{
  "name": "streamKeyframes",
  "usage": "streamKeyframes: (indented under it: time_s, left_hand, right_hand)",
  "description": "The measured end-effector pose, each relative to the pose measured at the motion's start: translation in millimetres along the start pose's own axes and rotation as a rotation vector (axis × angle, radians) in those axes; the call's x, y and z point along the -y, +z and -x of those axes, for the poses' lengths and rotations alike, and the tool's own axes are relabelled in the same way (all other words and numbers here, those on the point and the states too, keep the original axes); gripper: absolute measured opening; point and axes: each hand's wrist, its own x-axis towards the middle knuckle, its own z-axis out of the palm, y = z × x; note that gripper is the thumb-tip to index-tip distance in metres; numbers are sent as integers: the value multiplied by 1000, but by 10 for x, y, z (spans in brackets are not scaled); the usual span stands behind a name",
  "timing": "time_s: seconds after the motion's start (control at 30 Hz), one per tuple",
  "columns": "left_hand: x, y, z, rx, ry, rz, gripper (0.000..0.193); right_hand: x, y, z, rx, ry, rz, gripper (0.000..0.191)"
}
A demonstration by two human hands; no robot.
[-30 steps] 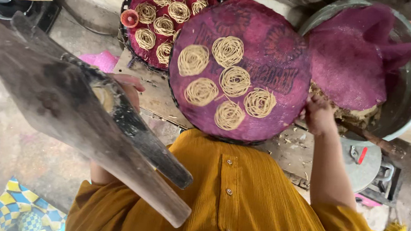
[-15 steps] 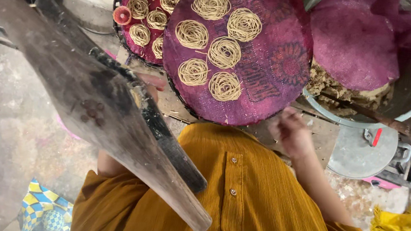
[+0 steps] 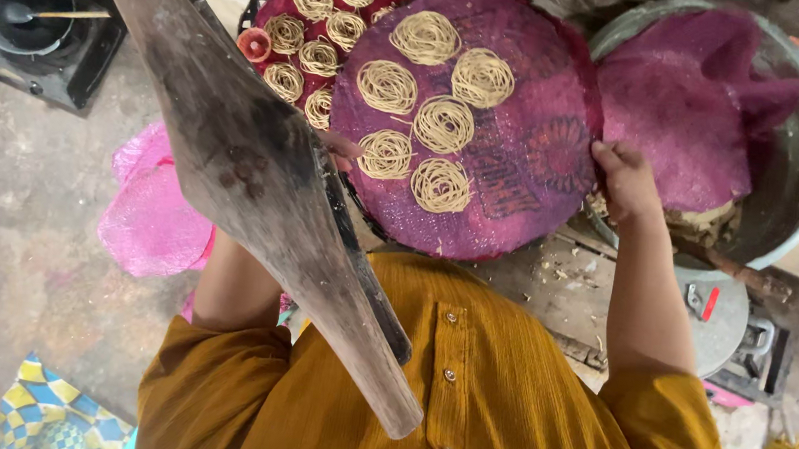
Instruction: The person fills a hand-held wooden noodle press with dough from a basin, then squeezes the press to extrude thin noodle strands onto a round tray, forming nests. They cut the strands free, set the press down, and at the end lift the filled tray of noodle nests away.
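I see my right hand [image 3: 630, 183] pinching the right edge of the round purple woven mat [image 3: 522, 168] with noodle coils, straight ahead, while my left hand [image 3: 339, 147], half hidden, seems to grip its left edge.

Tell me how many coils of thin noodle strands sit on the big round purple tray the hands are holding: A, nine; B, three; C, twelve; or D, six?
D: six pale noodle coils lie on the big purple tray, which the right hand grips at its edge while the left hand touches the opposite edge, mostly hidden behind a wooden board.
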Motion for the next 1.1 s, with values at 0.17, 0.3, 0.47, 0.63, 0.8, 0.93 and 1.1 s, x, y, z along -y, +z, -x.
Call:
streamKeyframes:
  time_s: [0.17, 0.3, 0.47, 0.63, 0.8, 0.93, 1.1]
  left_hand:
    - [-8, -59, 107, 41, -10, 52, 65]
    - [35, -71, 61, 62, -52, 20, 66]
    - [112, 199, -172, -322, -41, -957, 57]
    - [90, 795, -621, 123, 671, -1093, 78]
    - [529, 1332, -1283, 183, 65, -1826, 47]
    - [188, 1445, -1547, 463, -9, -486, 131]
    - [31, 1940, -2010, 758, 182, -17, 113]
  right_hand:
    - [-269, -13, 333, -40, 120, -73, 25]
    - [-525, 261, 740, -88, 190, -365, 28]
    - [-396, 527, 1425, 77, 354, -399, 27]
    - [456, 135, 1808, 840, -372, 126, 69]
    - [869, 455, 1855, 970, -499, -166, 95]
    - [828, 404, 1804, 1098, -259, -351, 114]
    - [521, 54, 1726, 1378, 30, -477, 119]
